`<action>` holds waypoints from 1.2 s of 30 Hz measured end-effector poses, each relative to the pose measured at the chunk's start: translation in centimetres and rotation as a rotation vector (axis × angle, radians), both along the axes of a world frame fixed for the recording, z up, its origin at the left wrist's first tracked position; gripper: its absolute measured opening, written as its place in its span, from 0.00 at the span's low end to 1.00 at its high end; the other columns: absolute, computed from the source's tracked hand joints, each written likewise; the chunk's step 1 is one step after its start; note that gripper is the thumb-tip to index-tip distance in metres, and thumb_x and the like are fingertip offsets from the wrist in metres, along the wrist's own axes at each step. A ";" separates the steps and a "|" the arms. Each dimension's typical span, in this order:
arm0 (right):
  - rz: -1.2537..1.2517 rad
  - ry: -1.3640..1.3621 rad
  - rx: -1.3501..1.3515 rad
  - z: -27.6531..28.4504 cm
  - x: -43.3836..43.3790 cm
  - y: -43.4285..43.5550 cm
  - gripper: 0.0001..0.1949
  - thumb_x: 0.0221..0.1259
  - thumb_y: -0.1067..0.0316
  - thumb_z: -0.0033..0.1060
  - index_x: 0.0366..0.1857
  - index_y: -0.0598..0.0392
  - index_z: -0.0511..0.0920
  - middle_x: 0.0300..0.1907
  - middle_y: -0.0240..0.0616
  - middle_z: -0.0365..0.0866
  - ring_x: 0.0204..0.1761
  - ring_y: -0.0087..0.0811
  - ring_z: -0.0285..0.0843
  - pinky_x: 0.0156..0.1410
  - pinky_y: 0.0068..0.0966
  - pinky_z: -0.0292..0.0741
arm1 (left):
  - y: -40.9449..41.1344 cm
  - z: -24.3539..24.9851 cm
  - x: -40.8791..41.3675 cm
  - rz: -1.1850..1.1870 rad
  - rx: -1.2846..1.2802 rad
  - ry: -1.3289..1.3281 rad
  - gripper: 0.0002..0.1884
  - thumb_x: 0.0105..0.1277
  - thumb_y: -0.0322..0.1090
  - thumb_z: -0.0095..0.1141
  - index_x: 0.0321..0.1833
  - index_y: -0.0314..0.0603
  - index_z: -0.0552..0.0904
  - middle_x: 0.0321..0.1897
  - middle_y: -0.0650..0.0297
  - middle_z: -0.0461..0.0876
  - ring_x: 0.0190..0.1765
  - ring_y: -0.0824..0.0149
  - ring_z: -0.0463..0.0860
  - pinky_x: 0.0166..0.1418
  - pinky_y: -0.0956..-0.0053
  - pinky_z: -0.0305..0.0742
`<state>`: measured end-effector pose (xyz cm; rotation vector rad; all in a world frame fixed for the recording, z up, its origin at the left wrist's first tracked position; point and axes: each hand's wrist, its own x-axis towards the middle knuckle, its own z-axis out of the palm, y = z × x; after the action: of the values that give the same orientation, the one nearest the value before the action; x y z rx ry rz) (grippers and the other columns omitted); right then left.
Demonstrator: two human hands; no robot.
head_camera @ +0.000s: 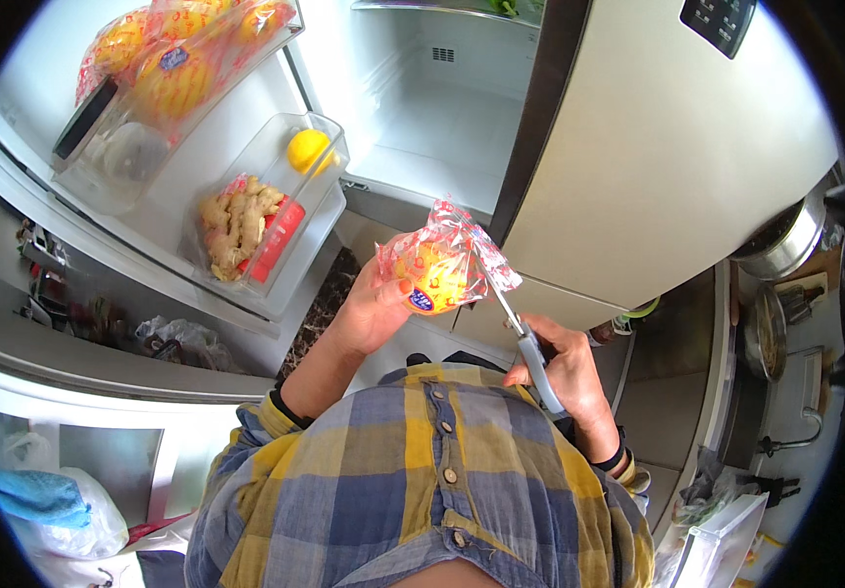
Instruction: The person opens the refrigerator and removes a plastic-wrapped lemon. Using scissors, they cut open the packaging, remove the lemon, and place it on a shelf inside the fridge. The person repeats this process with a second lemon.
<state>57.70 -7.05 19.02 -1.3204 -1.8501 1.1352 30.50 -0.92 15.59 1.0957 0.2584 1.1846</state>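
My left hand (378,305) holds a yellow-orange round fruit (433,272) in a clear plastic wrapper (452,220) with red print; a blue sticker shows on its lower side. My right hand (566,364) grips a pair of scissors (536,364) by the grey handles. The blades point up and left, and their tips reach into the loose wrapper to the right of the fruit. Whether they cut through the film cannot be told. Both hands are in front of my chest, below the open fridge compartment (444,117).
On the left, the open fridge door holds a clear bin (327,169) with a lemon (309,151) and ginger root (239,224), and wrapped fruits (176,77) higher up. A closed fridge door (658,147) stands right. Steel pots (786,242) and a faucet (797,441) line the far-right counter.
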 end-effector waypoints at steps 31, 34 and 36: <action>0.112 -0.052 0.077 2.6 0.0 2.2 0.36 0.39 0.58 0.87 0.55 0.56 0.76 0.37 0.38 0.78 0.39 0.26 0.71 0.46 0.26 0.73 | -2.1 0.2 -2.0 -0.036 -0.269 -0.167 0.33 0.68 0.39 0.57 0.72 0.32 0.63 0.66 0.55 0.73 0.69 0.60 0.72 0.73 0.61 0.66; 0.148 -0.070 -0.039 0.5 2.6 2.7 0.31 0.46 0.62 0.83 0.55 0.56 0.74 0.37 0.36 0.79 0.40 0.26 0.76 0.45 0.25 0.74 | -1.6 -0.9 -2.7 -0.028 -0.251 -0.165 0.30 0.71 0.38 0.55 0.72 0.32 0.63 0.66 0.55 0.74 0.68 0.60 0.73 0.72 0.61 0.67; 0.109 0.233 -0.038 -0.2 2.7 1.9 0.28 0.49 0.64 0.81 0.53 0.57 0.74 0.35 0.34 0.80 0.38 0.24 0.77 0.44 0.23 0.74 | -1.4 -1.5 -3.0 -0.022 -0.269 -0.143 0.29 0.72 0.38 0.54 0.72 0.32 0.64 0.66 0.55 0.74 0.68 0.60 0.74 0.71 0.61 0.68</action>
<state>60.37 -5.14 18.81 -1.0678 -1.7535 1.3262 27.51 -2.34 14.14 0.7751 0.2851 1.1650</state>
